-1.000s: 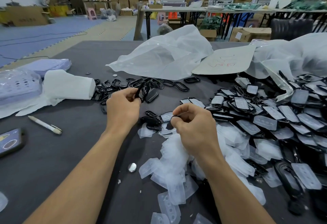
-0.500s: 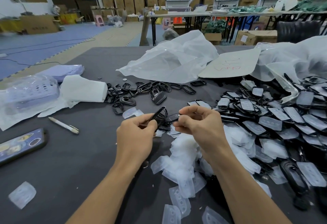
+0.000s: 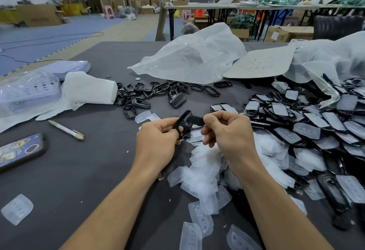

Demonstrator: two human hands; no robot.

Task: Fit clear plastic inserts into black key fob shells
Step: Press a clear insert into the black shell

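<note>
My left hand (image 3: pixel 158 141) pinches a black key fob shell (image 3: pixel 182 122) above the middle of the table. Close beside it, my right hand (image 3: pixel 227 131) pinches a second dark piece (image 3: pixel 195 121) that meets the shell; whether this piece carries a clear insert I cannot tell. A heap of clear plastic inserts (image 3: pixel 205 170) lies under and in front of my hands. Loose black shells (image 3: pixel 158 91) lie scattered behind my hands. On the right spreads a pile of shells with inserts fitted (image 3: pixel 306 131).
A pen (image 3: pixel 66 130) and a phone (image 3: pixel 19 151) lie on the grey table (image 3: pixel 79 170) at left, with one stray insert (image 3: pixel 16 208) near the front edge. White foam wrap (image 3: pixel 88 89) and plastic bags (image 3: pixel 189 56) sit behind. A cardboard sheet (image 3: pixel 260 64) lies back right.
My left hand drew back from the loose shells with a black shell and met my right hand at the middle. The camera view tilted slightly.
</note>
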